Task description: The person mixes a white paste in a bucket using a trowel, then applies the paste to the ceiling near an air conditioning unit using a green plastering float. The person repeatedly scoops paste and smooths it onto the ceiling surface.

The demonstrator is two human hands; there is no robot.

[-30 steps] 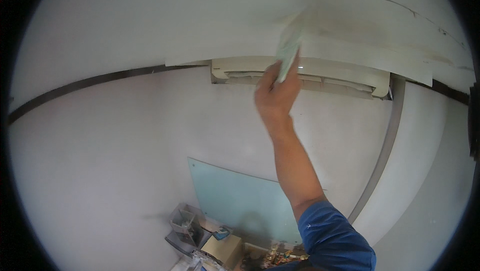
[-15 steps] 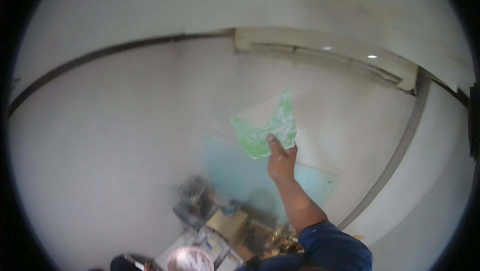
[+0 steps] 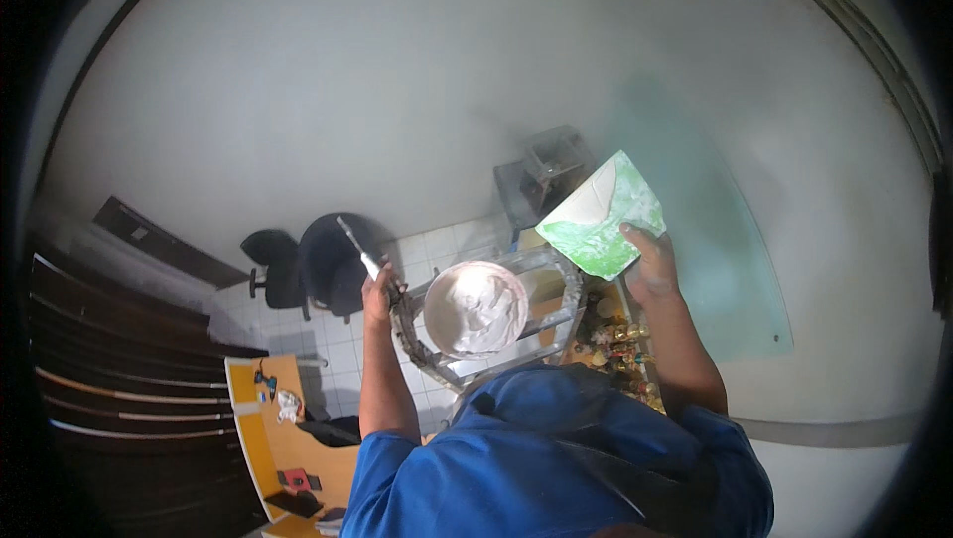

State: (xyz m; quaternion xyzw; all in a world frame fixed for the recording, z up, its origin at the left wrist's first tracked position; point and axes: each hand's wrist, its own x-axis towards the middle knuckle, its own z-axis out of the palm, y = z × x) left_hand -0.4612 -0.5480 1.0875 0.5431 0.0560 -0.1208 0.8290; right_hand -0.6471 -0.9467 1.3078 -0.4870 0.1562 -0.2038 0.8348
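My right hand (image 3: 650,262) grips a flat green plastic spreader (image 3: 623,215), thumb on its face. White paste streaks it, and a smooth pale patch covers its upper left part. On the left, my left hand (image 3: 379,290) is closed around the white handle of a thin tool, seen nearly edge-on, which looks like a putty knife (image 3: 355,242). Between my hands a round bucket (image 3: 434,318) stands on top of a metal stepladder (image 3: 429,361). White putty (image 3: 481,302) lies inside it.
Below are black chairs (image 3: 340,258), a yellow-edged desk (image 3: 248,434) with a drill (image 3: 264,380), and a white tiled floor (image 3: 342,359). A teal glass panel (image 3: 730,270) is against the wall at right. An air conditioner (image 3: 874,52) hangs at upper right.
The view has swung left and down, bringing the whole bucket and my left hand with its tool into sight. The spreader has come away from the wall area towards the bucket.
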